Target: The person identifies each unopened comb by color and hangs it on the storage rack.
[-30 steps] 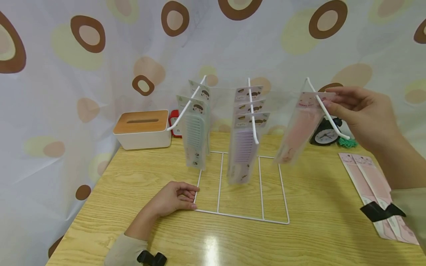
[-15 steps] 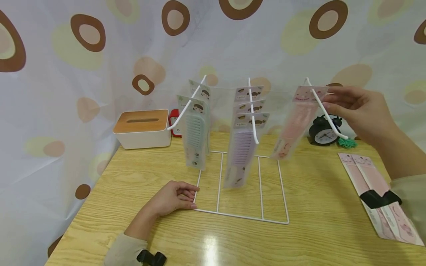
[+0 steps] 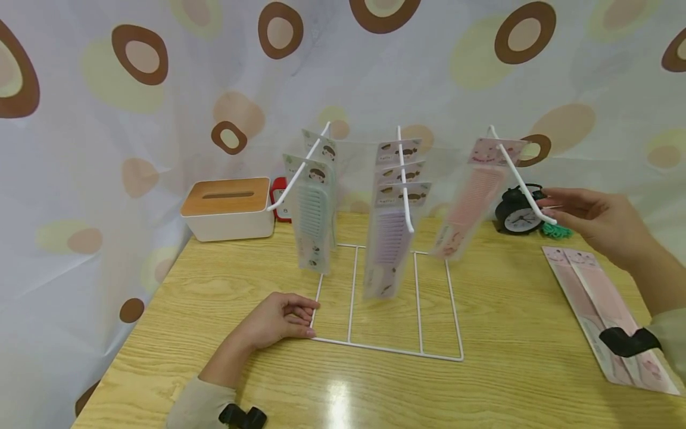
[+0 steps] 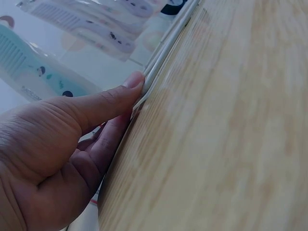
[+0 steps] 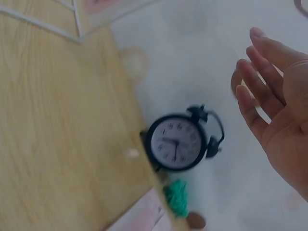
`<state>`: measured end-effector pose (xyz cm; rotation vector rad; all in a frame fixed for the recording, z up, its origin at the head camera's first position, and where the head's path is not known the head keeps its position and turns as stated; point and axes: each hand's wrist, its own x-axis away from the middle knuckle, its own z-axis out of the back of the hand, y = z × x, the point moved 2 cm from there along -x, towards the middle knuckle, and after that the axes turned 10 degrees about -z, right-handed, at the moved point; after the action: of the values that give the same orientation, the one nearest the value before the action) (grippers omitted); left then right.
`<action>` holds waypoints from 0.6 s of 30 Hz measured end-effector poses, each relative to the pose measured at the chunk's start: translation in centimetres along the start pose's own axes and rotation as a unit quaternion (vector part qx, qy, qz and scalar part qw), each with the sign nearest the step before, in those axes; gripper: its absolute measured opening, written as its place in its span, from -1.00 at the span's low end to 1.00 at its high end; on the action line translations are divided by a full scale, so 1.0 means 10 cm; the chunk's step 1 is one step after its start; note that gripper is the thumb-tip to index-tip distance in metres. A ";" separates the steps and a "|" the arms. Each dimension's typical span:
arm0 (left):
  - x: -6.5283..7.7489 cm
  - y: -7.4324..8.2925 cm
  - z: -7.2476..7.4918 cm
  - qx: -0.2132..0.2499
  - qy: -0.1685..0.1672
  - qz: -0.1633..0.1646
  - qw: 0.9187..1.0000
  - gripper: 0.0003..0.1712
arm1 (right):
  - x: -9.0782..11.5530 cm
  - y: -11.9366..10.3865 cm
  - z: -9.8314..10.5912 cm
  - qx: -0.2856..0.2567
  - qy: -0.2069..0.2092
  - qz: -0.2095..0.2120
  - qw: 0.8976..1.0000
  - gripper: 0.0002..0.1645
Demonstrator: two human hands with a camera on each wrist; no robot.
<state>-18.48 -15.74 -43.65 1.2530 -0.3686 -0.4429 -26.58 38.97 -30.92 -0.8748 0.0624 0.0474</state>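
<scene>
A white wire rack stands on the table with three hooked arms. Green packaged combs hang from its left arm and purple ones from the middle arm. On the right arm hangs a pink packaged comb, tilted. My left hand grips the rack's front left base corner; the left wrist view has the thumb and fingers of that left hand at the wire. My right hand is beside the right arm's tip, holding nothing. In the right wrist view the right hand has loosely extended fingers.
More pink packaged combs lie at the table's right. Behind the right arm stand a black alarm clock and a green coiled thing. A tissue box and a red clock stand at the back left.
The pink comb slid back along the right arm and my right hand let go of it. That hand then moved down and right. The left hand stayed at the rack's corner.
</scene>
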 end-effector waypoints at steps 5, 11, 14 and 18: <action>0.00 -0.01 0.00 0.002 0.001 -0.004 1.000 -0.43 | 0.03 0.42 0.04 0.013 0.010 -0.030 0.999 -0.43; 0.00 0.02 0.00 -0.003 0.004 0.000 1.000 -0.43 | 0.03 0.94 0.05 0.048 0.018 -0.007 0.999 -0.50; -0.01 0.03 0.00 -0.006 0.002 0.000 1.000 -0.43 | 0.06 1.19 0.07 0.093 0.031 0.021 0.995 -0.56; -0.01 0.03 0.00 -0.010 0.003 -0.001 1.000 -0.44 | 0.09 1.46 0.10 0.143 0.016 -0.007 0.990 -0.47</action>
<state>-18.51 -15.64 -43.41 1.2358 -0.3578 -0.4431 -26.66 49.12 -41.49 -0.5888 0.0911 0.0108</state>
